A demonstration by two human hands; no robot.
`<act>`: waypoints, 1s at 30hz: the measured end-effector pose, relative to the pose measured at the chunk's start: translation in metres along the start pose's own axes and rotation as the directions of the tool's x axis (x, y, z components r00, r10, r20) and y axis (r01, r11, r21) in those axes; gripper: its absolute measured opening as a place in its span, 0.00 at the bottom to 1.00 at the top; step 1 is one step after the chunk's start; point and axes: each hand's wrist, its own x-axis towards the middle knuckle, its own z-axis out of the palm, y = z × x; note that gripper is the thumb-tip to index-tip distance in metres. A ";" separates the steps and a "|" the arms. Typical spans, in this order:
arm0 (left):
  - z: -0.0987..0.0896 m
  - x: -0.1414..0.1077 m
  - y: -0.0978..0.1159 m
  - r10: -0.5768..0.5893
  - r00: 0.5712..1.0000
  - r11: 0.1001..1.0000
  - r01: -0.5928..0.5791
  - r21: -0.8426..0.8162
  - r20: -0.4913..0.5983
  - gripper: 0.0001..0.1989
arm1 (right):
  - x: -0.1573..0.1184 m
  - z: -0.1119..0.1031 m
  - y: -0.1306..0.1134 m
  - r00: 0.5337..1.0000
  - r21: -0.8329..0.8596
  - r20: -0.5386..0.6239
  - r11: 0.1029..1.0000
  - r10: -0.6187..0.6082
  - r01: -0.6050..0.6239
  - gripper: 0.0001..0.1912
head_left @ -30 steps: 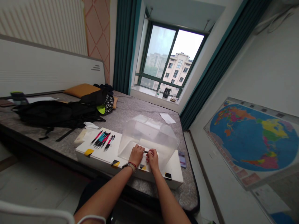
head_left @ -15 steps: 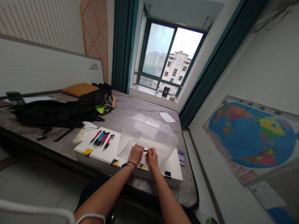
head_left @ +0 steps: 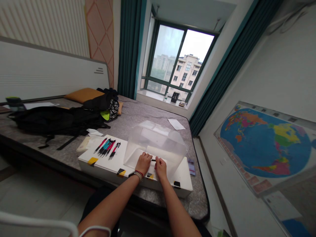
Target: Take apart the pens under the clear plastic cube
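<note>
A thin black pen point(head_left: 153, 160), or a part of one, spans the short gap between my hands. My left hand point(head_left: 144, 163) is closed on its left end, a watch and red band at the wrist. Pinched round the other end is my right hand point(head_left: 161, 167); its fingers hide the tip. Both hands are at the open front of a clear plastic bin point(head_left: 158, 135), which rests on a long white box point(head_left: 86, 157). Left of the bin, several pens point(head_left: 106, 147) in red, teal and black lie side by side on the box.
The box sits on a grey mattress point(head_left: 138, 110), with yellow and black tape point(head_left: 121, 172) along its front edge. A black backpack point(head_left: 59, 118) lies at the left, and a white paper point(head_left: 176, 124) behind the bin. A wall map point(head_left: 266, 141) hangs at the right.
The fingers of my right hand have shifted slightly and curled in around the pen's end. My left hand has stayed in place, and the pens on the box lie as before.
</note>
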 end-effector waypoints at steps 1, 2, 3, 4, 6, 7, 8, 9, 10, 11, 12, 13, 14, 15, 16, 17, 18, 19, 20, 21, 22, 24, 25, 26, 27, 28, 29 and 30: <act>0.000 0.000 0.000 0.001 1.000 1.000 -0.001 -0.010 -0.009 0.10 | 0.000 -0.001 0.001 1.000 0.041 0.002 0.999 0.022 -0.022 0.25; 0.001 0.000 -0.001 -0.005 1.000 1.000 0.004 -0.019 -0.022 0.10 | 0.001 -0.001 0.002 0.999 0.093 -0.005 0.994 0.049 -0.048 0.24; 0.002 0.000 -0.002 -0.017 0.999 0.999 0.016 -0.030 -0.039 0.10 | 0.002 -0.002 0.003 0.996 0.154 -0.021 0.985 0.082 -0.078 0.24; 0.003 0.000 -0.004 -0.035 0.998 0.998 0.032 -0.044 -0.055 0.11 | 0.003 -0.003 0.004 0.992 0.218 -0.042 0.970 0.116 -0.104 0.23; 0.007 0.001 -0.008 -0.074 0.995 0.993 0.067 -0.095 -0.070 0.11 | 0.005 -0.004 0.008 0.981 0.322 -0.087 0.937 0.175 -0.138 0.22; 0.009 0.002 -0.011 -0.094 0.993 0.987 0.084 -0.135 -0.071 0.12 | 0.006 -0.004 0.010 0.975 0.358 -0.104 0.922 0.198 -0.149 0.21; 0.012 0.003 -0.013 -0.117 0.990 0.978 0.102 -0.184 -0.074 0.13 | 0.007 -0.004 0.012 0.970 0.386 -0.114 0.909 0.216 -0.157 0.21; 0.014 0.004 -0.015 -0.147 0.985 0.964 0.123 -0.237 -0.086 0.14 | 0.008 -0.003 0.013 0.965 0.408 -0.122 0.898 0.231 -0.163 0.21; 0.017 0.005 -0.018 -0.183 0.977 0.946 0.146 -0.290 -0.105 0.15 | 0.009 -0.003 0.015 0.960 0.430 -0.130 0.887 0.247 -0.170 0.20; 0.019 0.006 -0.020 -0.224 0.966 0.925 0.169 -0.341 -0.130 0.16 | 0.010 -0.003 0.016 0.955 0.454 -0.135 0.873 0.264 -0.177 0.20; 0.020 0.008 -0.021 -0.264 0.952 0.902 0.188 -0.389 -0.152 0.16 | 0.010 -0.002 0.016 0.951 0.479 -0.137 0.859 0.278 -0.182 0.20; 0.021 0.009 -0.023 -0.303 0.939 0.877 0.206 -0.435 -0.166 0.15 | 0.011 -0.002 0.017 0.948 0.503 -0.133 0.844 0.289 -0.187 0.19; 0.021 0.011 -0.025 -0.341 0.926 0.847 0.226 -0.482 -0.164 0.14 | 0.011 -0.002 0.017 0.946 0.525 -0.126 0.829 0.298 -0.192 0.19; 0.019 0.012 -0.027 -0.381 0.913 0.809 0.251 -0.532 -0.147 0.13 | 0.011 -0.002 0.017 0.945 0.544 -0.118 0.816 0.305 -0.196 0.19; 0.017 0.013 -0.028 -0.419 0.900 0.761 0.277 -0.586 -0.119 0.12 | 0.011 -0.002 0.016 0.945 0.559 -0.110 0.805 0.309 -0.199 0.18; 0.014 0.015 -0.030 -0.456 0.886 0.703 0.301 -0.644 -0.084 0.12 | 0.011 -0.002 0.016 0.945 0.569 -0.103 0.797 0.311 -0.200 0.18; 0.011 0.016 -0.032 -0.490 0.871 0.634 0.319 -0.704 -0.046 0.12 | 0.011 -0.002 0.015 0.946 0.577 -0.097 0.791 0.310 -0.201 0.18; 0.007 0.017 -0.034 -0.515 0.857 0.558 0.328 -0.763 -0.008 0.12 | 0.010 -0.003 0.015 0.947 0.584 -0.091 0.787 0.309 -0.200 0.18; 0.004 0.018 -0.035 -0.530 0.848 0.476 0.327 -0.816 0.030 0.13 | 0.010 -0.003 0.014 0.948 0.591 -0.086 0.782 0.307 -0.199 0.18; 0.000 0.019 -0.036 -0.536 0.841 0.395 0.321 -0.861 0.068 0.15 | 0.010 -0.003 0.014 0.949 0.598 -0.081 0.776 0.305 -0.198 0.18; -0.003 0.020 -0.037 -0.535 0.838 0.321 0.315 -0.893 0.103 0.16 | 0.010 -0.003 0.013 0.950 0.606 -0.074 0.770 0.304 -0.200 0.18; -0.007 0.020 -0.037 -0.521 0.840 0.221 0.305 -0.926 0.153 0.18 | 0.010 -0.004 0.013 0.950 0.617 -0.058 0.759 0.307 -0.208 0.18; -0.008 0.020 -0.037 -0.514 0.842 0.196 0.303 -0.933 0.166 0.19 | 0.009 -0.004 0.012 0.951 0.620 -0.050 0.756 0.306 -0.211 0.18; -0.008 0.020 -0.037 -0.508 0.844 0.183 0.301 -0.936 0.172 0.19 | 0.009 -0.004 0.012 0.952 0.620 -0.044 0.755 0.304 -0.212 0.19; -0.008 0.020 -0.037 -0.504 0.846 0.177 0.299 -0.938 0.174 0.20 | 0.009 -0.004 0.012 0.953 0.618 -0.040 0.757 0.300 -0.213 0.19; -0.008 0.019 -0.038 -0.500 0.848 0.174 0.297 -0.939 0.175 0.20 | 0.009 -0.004 0.012 0.954 0.614 -0.037 0.760 0.296 -0.212 0.19; -0.007 0.019 -0.038 -0.495 0.851 0.172 0.295 -0.940 0.176 0.21 | 0.009 -0.005 0.012 0.956 0.609 -0.034 0.764 0.292 -0.212 0.19; -0.006 0.019 -0.038 -0.490 0.854 0.170 0.293 -0.941 0.177 0.21 | 0.009 -0.005 0.011 0.957 0.605 -0.030 0.767 0.289 -0.213 0.20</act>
